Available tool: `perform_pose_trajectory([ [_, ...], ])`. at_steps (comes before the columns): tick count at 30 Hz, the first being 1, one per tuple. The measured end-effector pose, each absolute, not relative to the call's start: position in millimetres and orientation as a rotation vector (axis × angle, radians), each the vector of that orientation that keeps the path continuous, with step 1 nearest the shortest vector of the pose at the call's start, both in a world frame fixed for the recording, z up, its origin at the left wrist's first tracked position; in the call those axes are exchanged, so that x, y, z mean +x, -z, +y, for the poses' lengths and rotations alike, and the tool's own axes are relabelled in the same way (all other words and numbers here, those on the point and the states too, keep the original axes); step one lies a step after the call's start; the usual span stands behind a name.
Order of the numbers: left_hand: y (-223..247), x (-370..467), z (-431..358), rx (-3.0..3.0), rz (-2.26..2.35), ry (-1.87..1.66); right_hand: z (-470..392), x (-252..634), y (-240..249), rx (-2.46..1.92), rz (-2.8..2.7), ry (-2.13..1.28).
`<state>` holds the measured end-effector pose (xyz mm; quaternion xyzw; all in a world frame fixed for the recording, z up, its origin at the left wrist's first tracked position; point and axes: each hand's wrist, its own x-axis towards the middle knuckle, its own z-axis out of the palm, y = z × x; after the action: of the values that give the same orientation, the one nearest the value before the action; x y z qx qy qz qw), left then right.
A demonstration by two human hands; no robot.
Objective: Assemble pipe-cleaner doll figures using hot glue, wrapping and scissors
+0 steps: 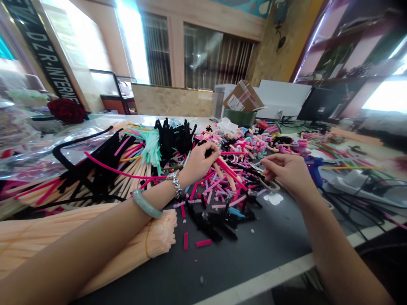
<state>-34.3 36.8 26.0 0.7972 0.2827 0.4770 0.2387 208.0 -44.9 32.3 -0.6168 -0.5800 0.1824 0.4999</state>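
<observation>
So the left hand (197, 163) is curled over the middle of the mess, fingers bunched together and pinching a small bundle of pink and peach pipe cleaner pieces (226, 169) that stick out toward the right and down, resting against the pile under them. That wrist has a beaded bracelet (176, 183) and a pale green bangle (146, 204) just behind it. The right hand (285, 170) is a bit apart to the right, palm down and fingers loosely curled with the tips pointing left; it sits right over a pair of scissors with beige handles (270, 183), though I honestly can't tell if it's gripping them or just resting on top. All around both hands there's a big scatter of chopped pipe cleaner bits (219, 199), pink, black, purple, on a dark grey table (254, 254). Left of that are long black pipe cleaners (104, 163), a mint green bunch (151, 148), and a fat peach bundle (95, 237) lying under the left forearm. Just past the right hand is a blue glue gun (314, 169) with cables near it, and further back a cardboard box (243, 96) sits in a green bin.
</observation>
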Motion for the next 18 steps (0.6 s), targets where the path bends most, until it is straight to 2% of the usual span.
perform_pose_trajectory([
  [7, -25.9, -33.0, 32.2, 2.116, 0.733, -1.282, -47.7, 202.8, -31.3, -1.652, -1.525, -0.284],
  [18, -22.9, -30.9, 29.1, 2.157, 0.517, -1.198, -64.4, 166.5, -31.7, -1.436, -1.581, -0.045],
])
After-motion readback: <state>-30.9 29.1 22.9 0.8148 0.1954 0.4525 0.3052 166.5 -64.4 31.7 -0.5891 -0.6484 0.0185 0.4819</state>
